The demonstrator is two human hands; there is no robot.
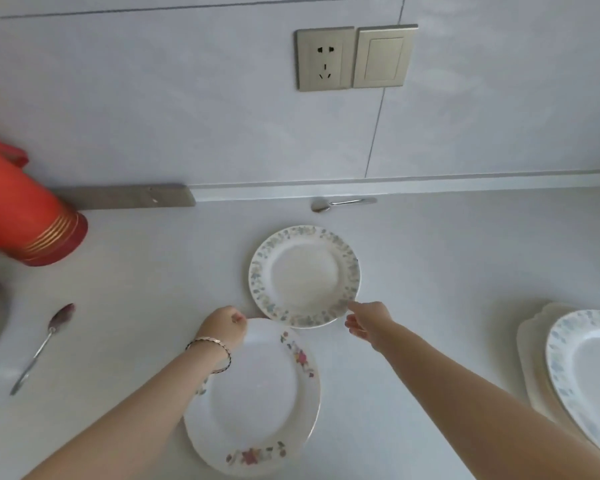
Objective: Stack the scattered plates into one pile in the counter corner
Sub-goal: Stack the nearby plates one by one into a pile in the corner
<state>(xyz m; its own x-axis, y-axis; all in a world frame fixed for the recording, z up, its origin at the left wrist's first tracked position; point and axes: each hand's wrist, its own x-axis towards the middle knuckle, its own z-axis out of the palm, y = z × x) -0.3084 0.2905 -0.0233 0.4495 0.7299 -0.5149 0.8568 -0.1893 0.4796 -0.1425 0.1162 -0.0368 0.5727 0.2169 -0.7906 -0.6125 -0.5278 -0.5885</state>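
Note:
A white plate with a blue-green floral rim (304,276) lies flat on the white counter near the back wall. My right hand (368,322) touches its near right edge with fingers apart, gripping nothing. Closer to me lies a larger white plate with red flower sprigs (257,396). My left hand (224,327), a bracelet on its wrist, has its fingers closed on that plate's far left rim. At the right edge a blue-patterned plate (589,368) rests on a cream scalloped plate (534,368).
A red thermos (28,216) leans in from the left. One spoon (42,348) lies on the counter's left part, and another spoon (340,203) lies against the back wall. A socket and switch (355,57) are on the wall above.

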